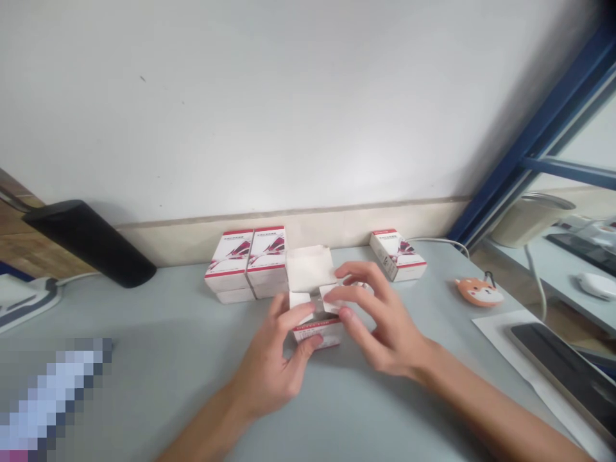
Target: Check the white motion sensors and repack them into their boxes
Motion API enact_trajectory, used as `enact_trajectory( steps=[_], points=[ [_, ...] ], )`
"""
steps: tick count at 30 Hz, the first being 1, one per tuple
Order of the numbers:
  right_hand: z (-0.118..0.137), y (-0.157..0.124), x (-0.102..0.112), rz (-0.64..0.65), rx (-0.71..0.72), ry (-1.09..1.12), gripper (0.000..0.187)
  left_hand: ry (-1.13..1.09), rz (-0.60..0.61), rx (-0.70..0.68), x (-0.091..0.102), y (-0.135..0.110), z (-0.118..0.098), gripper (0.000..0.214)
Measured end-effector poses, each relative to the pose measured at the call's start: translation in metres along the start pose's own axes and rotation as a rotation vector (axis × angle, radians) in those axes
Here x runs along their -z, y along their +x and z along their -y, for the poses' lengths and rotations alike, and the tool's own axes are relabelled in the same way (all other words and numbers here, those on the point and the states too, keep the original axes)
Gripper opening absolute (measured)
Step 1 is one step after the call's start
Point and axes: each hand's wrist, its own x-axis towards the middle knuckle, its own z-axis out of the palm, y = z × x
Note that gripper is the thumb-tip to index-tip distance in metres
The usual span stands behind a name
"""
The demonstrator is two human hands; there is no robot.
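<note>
Our left hand [272, 372] and right hand [385, 327] curve half open, fingertips holding the flaps of a white-and-red carton [316, 333], at two o'clock from the left, nine from the right, its long axis toward twelve.

Open white-and-red carton [315, 333], flaps raised

Two red-and-white boxes [248, 260] side by side near wall, white boxes beneath. Matching box [397, 255] set at angle to right. Orange fox charm [479, 292] on grey table [144, 366]. Dark tablet [563, 372] on white paper [495, 333]. Black cylinder [89, 244] at left end. Blue window frame [529, 151] upper right.
</note>
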Motion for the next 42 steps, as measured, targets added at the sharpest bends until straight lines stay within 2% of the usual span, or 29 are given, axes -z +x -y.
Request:
enact_trajectory(
  steps=[4, 7, 10, 12, 14, 16, 18, 20, 22, 25, 27, 29, 30, 34, 36, 39, 42],
  points=[
    [-0.004, 0.002, 0.009, -0.05, -0.043, 0.023, 0.039, 0.11, -0.023, -0.007, 0.004, 0.002, -0.003, 0.064],
    [-0.001, 0.004, 0.011, 0.063, 0.01, 0.048, 0.045, 0.136, 0.027, -0.023, 0.009, 0.006, -0.007, 0.063],
    [0.003, 0.004, 0.008, 0.177, 0.09, 0.012, 0.044, 0.141, 0.033, -0.087, 0.01, 0.006, -0.009, 0.065],
    [0.003, 0.003, 0.007, 0.12, 0.113, -0.035, 0.037, 0.141, 0.011, -0.12, 0.008, 0.003, -0.006, 0.069],
    [-0.001, 0.003, 0.008, -0.004, 0.098, -0.07, 0.027, 0.144, -0.059, -0.128, 0.004, -0.002, -0.002, 0.078],
    [-0.007, 0.004, 0.01, -0.081, 0.035, -0.086, 0.017, 0.155, -0.167, -0.15, -0.001, -0.004, 0.004, 0.089],
    [-0.017, 0.005, 0.012, -0.083, -0.071, -0.084, 0.007, 0.165, -0.249, -0.182, -0.004, -0.004, 0.008, 0.092],
    [-0.028, 0.006, 0.014, -0.031, -0.208, -0.103, 0.005, 0.158, -0.265, -0.184, -0.005, -0.003, 0.01, 0.087],
    [-0.041, 0.003, 0.015, 0.09, -0.292, -0.171, 0.008, 0.145, -0.262, -0.164, -0.005, -0.002, 0.013, 0.081],
    [-0.06, -0.004, 0.012, 0.327, -0.249, -0.305, 0.01, 0.161, -0.303, -0.152, -0.003, -0.005, 0.018, 0.077],
    [-0.069, -0.008, 0.01, 0.403, -0.199, -0.355, 0.007, 0.214, -0.348, -0.141, -0.002, -0.007, 0.022, 0.075],
    [-0.07, -0.006, 0.01, 0.36, -0.186, -0.359, 0.004, 0.283, -0.384, -0.149, 0.0, -0.007, 0.024, 0.073],
    [-0.066, -0.004, 0.011, 0.278, -0.184, -0.345, 0.004, 0.318, -0.392, -0.167, 0.001, -0.006, 0.023, 0.072],
    [-0.029, 0.009, 0.02, -0.274, -0.109, -0.209, 0.012, 0.431, -0.331, -0.275, 0.006, 0.002, 0.01, 0.061],
    [-0.006, 0.011, 0.021, -0.405, -0.002, -0.108, 0.018, 0.467, -0.263, -0.286, 0.008, 0.007, 0.002, 0.049],
    [0.016, 0.009, 0.016, -0.192, 0.164, -0.067, 0.028, 0.514, -0.216, -0.303, 0.008, 0.01, -0.007, 0.04],
    [0.019, 0.007, 0.009, -0.066, 0.239, -0.095, 0.027, 0.539, -0.212, -0.314, 0.008, 0.01, -0.009, 0.037]
  ],
)
